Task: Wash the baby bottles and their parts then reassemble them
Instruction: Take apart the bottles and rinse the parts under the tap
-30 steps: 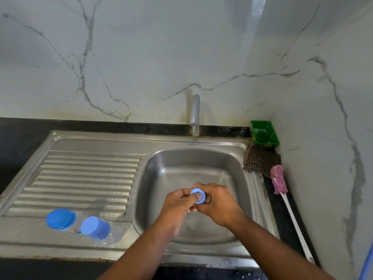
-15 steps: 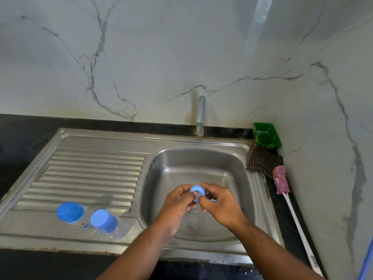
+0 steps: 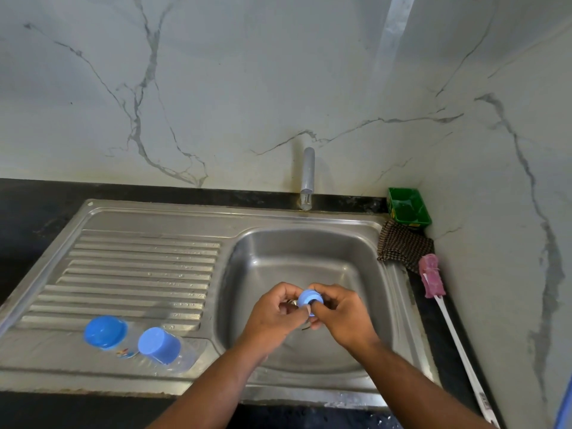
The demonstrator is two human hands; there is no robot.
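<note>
1. Both hands are over the sink (image 3: 280,252) basin, near its front wall, and meet on one small part.
2. Blue ring (image 3: 310,298): held in the air between the two hands, above the basin floor and clear of the steel. Its round face is tipped up toward the camera.
3. Left hand (image 3: 274,315): fingers curled in and pinching the ring from its left side.
4. Right hand (image 3: 345,317): also grasping the ring, with the thumb laid across its lower edge and the fingers wrapped behind.
5. A small pale piece shows just under the ring, between the fingertips (too small to tell what it is).
6. Drainboard (image 3: 139,267), left of the basin: two clear bottles lie on their sides on the flat strip in front of the ribs.
7. Dark-capped bottle (image 3: 106,332) is the one further left. Pale-capped bottle (image 3: 161,346) lies just beside it, nearer the basin. I cannot tell whether they touch.
8. Tap (image 3: 308,178) stands at the back rim, and I can make out no water coming from it.
9. Right back corner of the black counter (image 3: 31,212): a green tray (image 3: 408,207) sits against the wall, and a checked cloth (image 3: 402,246) lies just in front of it, overlapping the sink rim.
10. Bottle brush (image 3: 431,280): pink head near the cloth, with a white handle running forward along the counter beside the right wall.
</note>
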